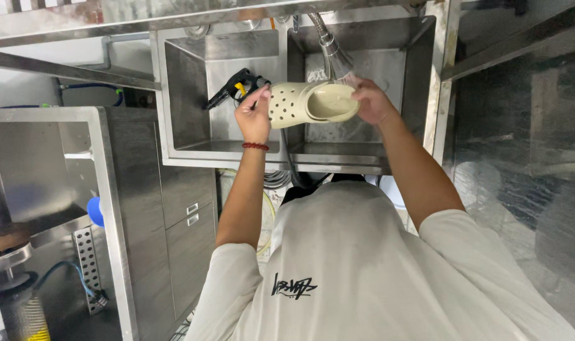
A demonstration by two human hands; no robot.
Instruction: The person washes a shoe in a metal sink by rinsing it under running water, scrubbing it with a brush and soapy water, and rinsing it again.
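Cream foam clog [309,101] lies sideways under the faucet sprayer [336,60], opening toward the water. Left hand [254,113] grasps its toe, right hand [371,101] its heel, over the steel sink [338,155].

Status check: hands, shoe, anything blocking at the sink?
Left hand grips clog at toe; right hand holds heel. Clog under faucet sprayer, over sink. Black-yellow spray gun behind left hand, apart.

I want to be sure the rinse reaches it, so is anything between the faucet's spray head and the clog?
Nothing visible. The spray head hangs just above the cream clog, which the left hand and right hand hold over the sink.
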